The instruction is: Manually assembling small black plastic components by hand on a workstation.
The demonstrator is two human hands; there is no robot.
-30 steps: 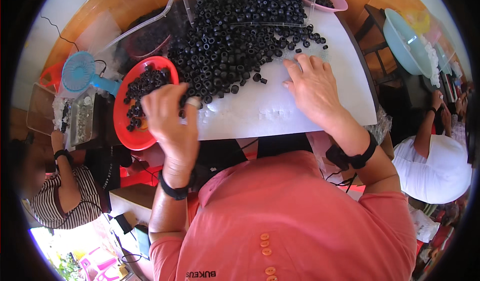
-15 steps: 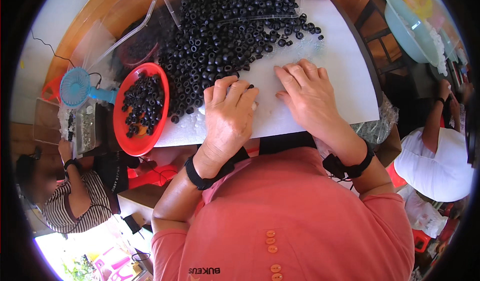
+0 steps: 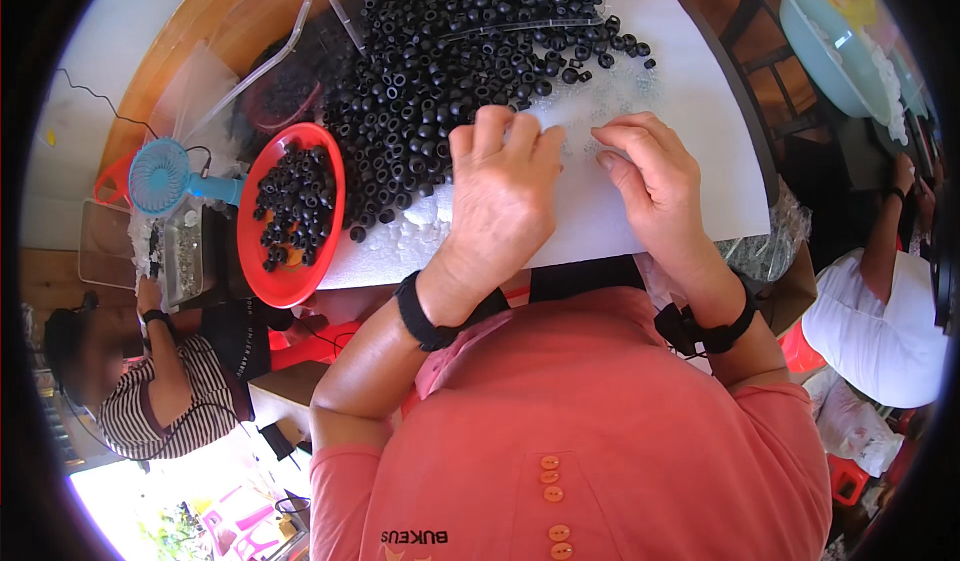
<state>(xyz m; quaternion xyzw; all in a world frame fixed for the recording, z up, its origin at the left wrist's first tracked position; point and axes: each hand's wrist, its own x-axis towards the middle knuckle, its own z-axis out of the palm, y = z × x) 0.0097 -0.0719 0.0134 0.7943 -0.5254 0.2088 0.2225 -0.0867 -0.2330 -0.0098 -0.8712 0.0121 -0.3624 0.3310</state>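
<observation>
A large heap of black ring-like pieces (image 3: pixel 440 71) with holes spreads over the white tabletop (image 3: pixel 715 151). At its near edge is my left hand (image 3: pixel 505 191), back up, fingers curled down and closed; their tips and anything in them are hidden. To its right my right hand (image 3: pixel 658 191) is bent, with thumb and index tip close together in a pinch. Whatever may be between them is too small to make out. Tiny clear pieces (image 3: pixel 628 86) lie scattered just beyond the right hand.
A red plate (image 3: pixel 250 271) holding more black pieces stands left of the heap, beside a small blue fan (image 3: pixel 160 178). Clear plastic strips (image 3: pixel 530 27) edge the heap. People sit at left (image 3: pixel 165 391) and right (image 3: pixel 875 326). A light-blue basin (image 3: pixel 825 46) is at far right.
My left hand has shifted right and slightly away from me, off the near edge of the heap. My right hand has moved a little right, its thumb and index drawing together.
</observation>
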